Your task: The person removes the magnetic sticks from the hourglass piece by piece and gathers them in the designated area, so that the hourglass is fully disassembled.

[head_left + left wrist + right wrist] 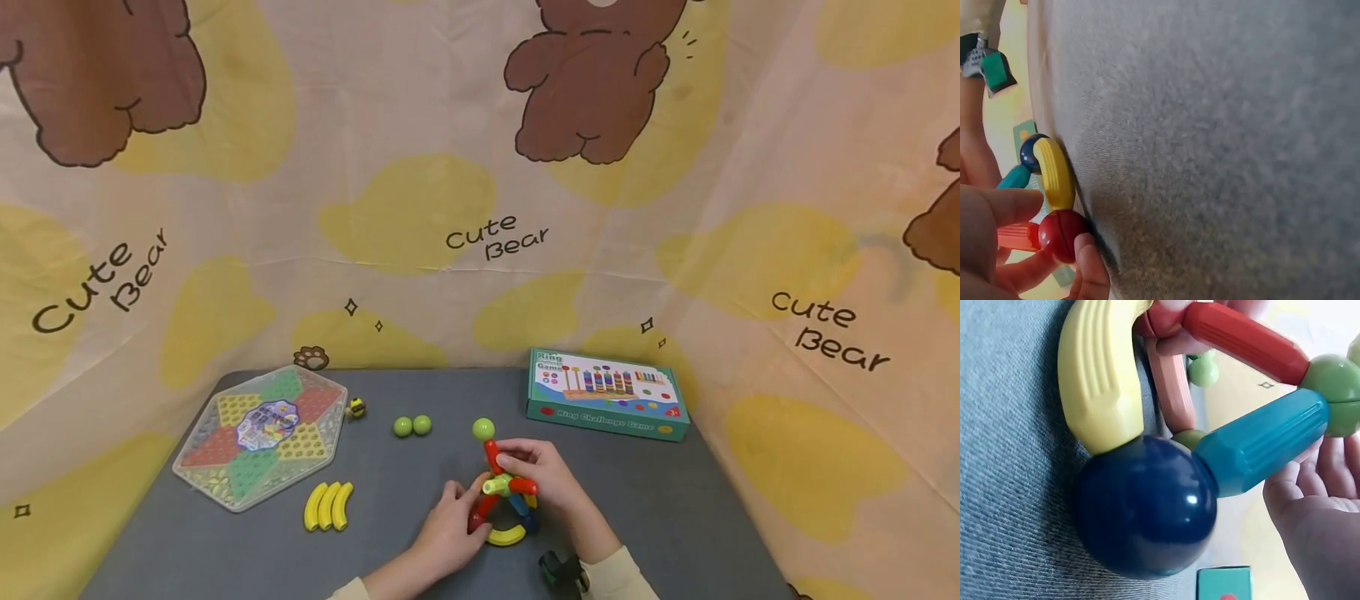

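head view, nearest the person: two cream sleeves come in from the bottom edge, and both hands meet at a small built toy (pixel 504 492) of coloured sticks and balls standing on the grey table (pixel 675 517), a little right of its middle.

the left hand (pixel 450 533) curls its fingers round the lower left of the toy; the left wrist view shows thumb and fingertips pinching a red ball (pixel 1061 235) that touches the table, with an orange-red stick (pixel 1016 236) running off it and a curved yellow piece (pixel 1055 174) arching from it to a dark blue ball (pixel 1030 153).

the right hand (pixel 543 475) wraps round the upper right of the toy, fingers bent over the red sticks near its hub. the right wrist view shows a teal stick (pixel 1260 440) joined to the dark blue ball, with the palm just beside it.

a green ball (pixel 483 429) tops the toy on a red stick.

left of the hands lie three yellow curved pieces (pixel 328 505) side by side. further back sit two green balls (pixel 412 426) touching each other, a hexagonal game board (pixel 258 433) at the left, and a teal game box (pixel 606 392) at the right rear. behind the table hangs a bear-printed cloth (pixel 480 233).
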Tool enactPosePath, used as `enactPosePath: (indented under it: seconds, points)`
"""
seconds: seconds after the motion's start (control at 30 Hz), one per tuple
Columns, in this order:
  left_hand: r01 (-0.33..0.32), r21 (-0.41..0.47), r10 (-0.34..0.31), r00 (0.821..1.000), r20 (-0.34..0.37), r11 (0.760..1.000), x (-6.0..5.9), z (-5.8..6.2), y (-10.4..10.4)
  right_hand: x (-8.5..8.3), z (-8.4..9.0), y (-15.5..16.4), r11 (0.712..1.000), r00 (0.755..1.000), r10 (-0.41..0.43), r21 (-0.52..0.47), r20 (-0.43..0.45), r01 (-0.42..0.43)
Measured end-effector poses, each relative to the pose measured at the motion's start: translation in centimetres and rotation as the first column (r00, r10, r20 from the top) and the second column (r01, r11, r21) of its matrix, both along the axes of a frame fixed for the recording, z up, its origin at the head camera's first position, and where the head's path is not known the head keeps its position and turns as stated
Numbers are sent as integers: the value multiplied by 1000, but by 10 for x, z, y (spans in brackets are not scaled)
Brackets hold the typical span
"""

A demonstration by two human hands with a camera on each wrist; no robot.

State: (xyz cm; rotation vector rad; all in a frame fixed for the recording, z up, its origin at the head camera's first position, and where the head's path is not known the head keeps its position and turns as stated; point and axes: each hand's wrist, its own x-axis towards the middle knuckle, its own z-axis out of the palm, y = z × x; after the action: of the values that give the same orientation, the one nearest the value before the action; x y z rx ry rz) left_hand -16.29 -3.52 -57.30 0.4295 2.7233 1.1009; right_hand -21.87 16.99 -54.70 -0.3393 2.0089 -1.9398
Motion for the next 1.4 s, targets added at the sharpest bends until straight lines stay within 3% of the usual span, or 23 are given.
enactPosePath:
  seconds: [0.2,0.33,0.4,0.47,0.57,0.67,0.8,0.93,1.03,1.1,1.2,1.4]
  points:
    - [54,-44,-52,998,36,998,-2,14,-14,-9,-6,5,994,995,94,-63,38,-91]
    - [2,-31,-3,1000,-15,1000,-24,37,-31,-13,-9,7,995,994,93,-32,51,-92]
    - [-40,36,42,998,-45,999,-39,51,-38,-14,-10,8,996,995,86,-14,52,-86]
    - [-39,120,46,997,-59,992,-54,65,-41,-14,-9,8,997,996,78,-1,44,-78]
    - [79,223,-67,996,-61,972,-71,81,-43,-13,-9,8,998,997,64,16,34,-65]
    - [230,250,-224,973,-51,941,-81,90,-41,-12,-8,9,998,998,56,32,1,-56]
    - [296,227,-295,955,-41,928,-84,93,-40,-6,-5,12,998,998,36,50,-45,-33]
    - [281,219,-280,959,-40,934,-82,92,-40,3,0,21,991,992,31,133,-123,-14]
    - [275,199,-268,961,-63,941,-80,91,-39,11,2,29,970,978,91,238,-189,-44]
    - [282,155,-268,958,-107,947,-79,89,-37,17,1,34,954,967,152,286,-206,-89]
    - [297,63,-279,938,-205,953,-77,87,-34,22,-2,38,941,955,223,298,-197,-158]
    - [279,-99,-296,891,-344,955,-74,86,-30,28,-10,32,956,964,204,246,-172,-158]
